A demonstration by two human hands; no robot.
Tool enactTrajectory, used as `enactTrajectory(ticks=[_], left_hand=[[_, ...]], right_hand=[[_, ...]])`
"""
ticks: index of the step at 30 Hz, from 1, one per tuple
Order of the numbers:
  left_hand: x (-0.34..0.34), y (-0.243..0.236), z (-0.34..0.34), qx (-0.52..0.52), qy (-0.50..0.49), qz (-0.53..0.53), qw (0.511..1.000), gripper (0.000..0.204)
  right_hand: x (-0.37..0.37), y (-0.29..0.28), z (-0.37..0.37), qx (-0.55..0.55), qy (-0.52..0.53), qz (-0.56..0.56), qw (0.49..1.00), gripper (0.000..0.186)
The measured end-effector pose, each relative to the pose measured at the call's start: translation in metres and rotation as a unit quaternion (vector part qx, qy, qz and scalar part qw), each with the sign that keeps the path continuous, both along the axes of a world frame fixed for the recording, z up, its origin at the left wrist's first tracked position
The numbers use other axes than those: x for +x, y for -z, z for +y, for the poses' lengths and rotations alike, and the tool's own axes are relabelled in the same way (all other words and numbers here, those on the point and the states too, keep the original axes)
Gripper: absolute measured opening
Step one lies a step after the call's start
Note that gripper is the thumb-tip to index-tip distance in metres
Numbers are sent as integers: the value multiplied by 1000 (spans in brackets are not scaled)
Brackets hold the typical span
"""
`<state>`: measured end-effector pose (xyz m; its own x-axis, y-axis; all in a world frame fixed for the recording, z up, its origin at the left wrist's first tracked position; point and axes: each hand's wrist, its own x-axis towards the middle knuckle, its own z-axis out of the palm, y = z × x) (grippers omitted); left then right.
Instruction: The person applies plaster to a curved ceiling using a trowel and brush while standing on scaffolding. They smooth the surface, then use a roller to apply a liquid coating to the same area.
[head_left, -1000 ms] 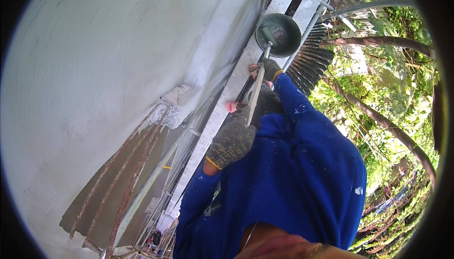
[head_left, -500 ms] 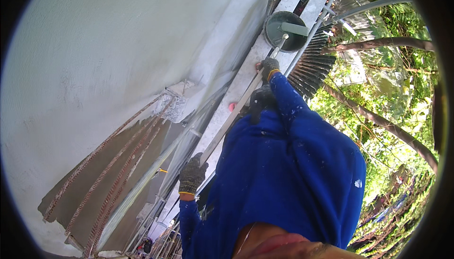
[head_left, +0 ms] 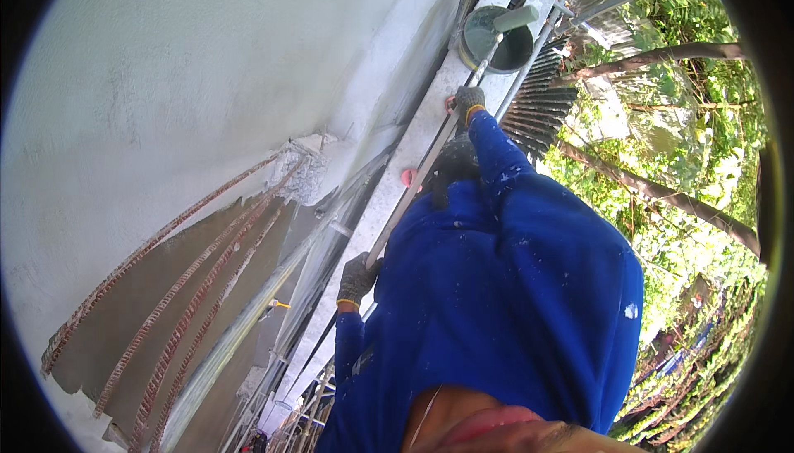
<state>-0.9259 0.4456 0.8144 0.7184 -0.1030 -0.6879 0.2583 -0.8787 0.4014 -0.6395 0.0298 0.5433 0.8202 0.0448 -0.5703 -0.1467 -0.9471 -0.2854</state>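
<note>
A paint roller on a long pole [head_left: 419, 176] runs slantwise across my front. My left hand [head_left: 359, 278], in a dark knit glove, is closed around the pole's lower end. Farther up, my right hand [head_left: 470, 100], gloved alike with a yellow cuff, grips the pole near the roller end. The pale grey-green roller head [head_left: 516, 18] is over the far rim of a dark round bucket [head_left: 525, 50]. Grey-green liquid shows in the bucket, which stands on the scaffold planks [head_left: 430, 114].
A large pale wall [head_left: 207, 64] fills the left side, with rusty rebar [head_left: 178, 321] sticking out from a broken concrete patch [head_left: 302, 174]. Scaffold tubes [head_left: 542, 48] run along the planks. Corrugated sheeting [head_left: 542, 102], branches [head_left: 662, 197] and foliage lie to the right.
The roller head has moved from inside the bucket to its far rim and turned slightly. My left hand has shifted up and to the right with the pole; both hands keep their grip.
</note>
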Motion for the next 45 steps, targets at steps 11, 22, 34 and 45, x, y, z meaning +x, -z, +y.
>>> enactTrajectory(ticks=[11,22,34,45], left_hand=[[-10,36,47,-160,245,-165,942,41],[14,28,42,-142,-30,355,924,37],[-16,33,-15,34,98,-88,991,32],[-51,-1,-26,-234,-171,262,921,37]], right_hand=[[-29,-18,43,-24,48,-10,999,20],[-69,-49,59,401,687,-18,606,26],[-42,-17,24,317,577,-31,752,33],[-61,-65,-5,727,511,134,439,29]])
